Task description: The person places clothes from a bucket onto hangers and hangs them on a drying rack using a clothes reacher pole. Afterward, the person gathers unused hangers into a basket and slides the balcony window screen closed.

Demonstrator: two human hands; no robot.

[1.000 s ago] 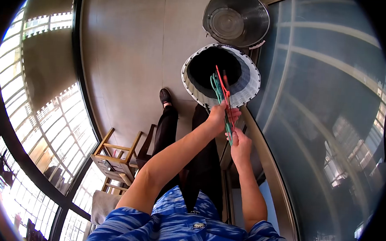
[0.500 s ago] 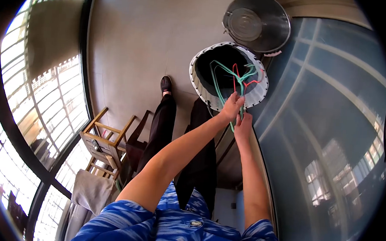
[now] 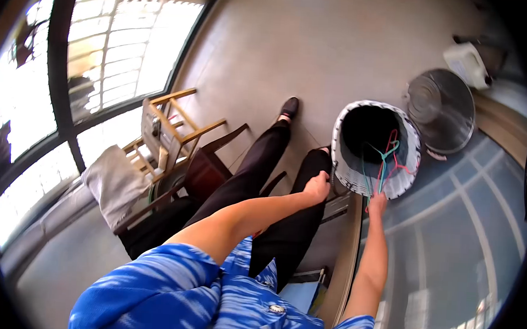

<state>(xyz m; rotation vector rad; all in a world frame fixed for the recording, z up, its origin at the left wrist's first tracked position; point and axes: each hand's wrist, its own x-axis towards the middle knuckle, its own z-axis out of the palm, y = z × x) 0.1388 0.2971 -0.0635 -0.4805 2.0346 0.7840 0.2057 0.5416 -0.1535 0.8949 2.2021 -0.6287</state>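
A white woven basket (image 3: 342, 168) with a dark inside stands on the floor just ahead of my legs. Green and red wire hangers (image 3: 387, 154) lie in it, leaning on its near right rim. My right hand (image 3: 378, 204) is at that rim, closed on the lower ends of the hangers. My left hand (image 3: 317, 187) has its fingers curled against the basket's near left rim and appears to grip it.
A round metal basin (image 3: 440, 112) lies just beyond the basket, with a white jug (image 3: 468, 59) behind it. A wooden stool (image 3: 169, 128), a dark chair (image 3: 204, 173) and a grey cloth (image 3: 112, 181) are to my left by the windows. A glass pane runs along my right.
The hangers have gone down into the basket. My left hand let go of them and dropped to the basket's rim. The view has swung round to the left.
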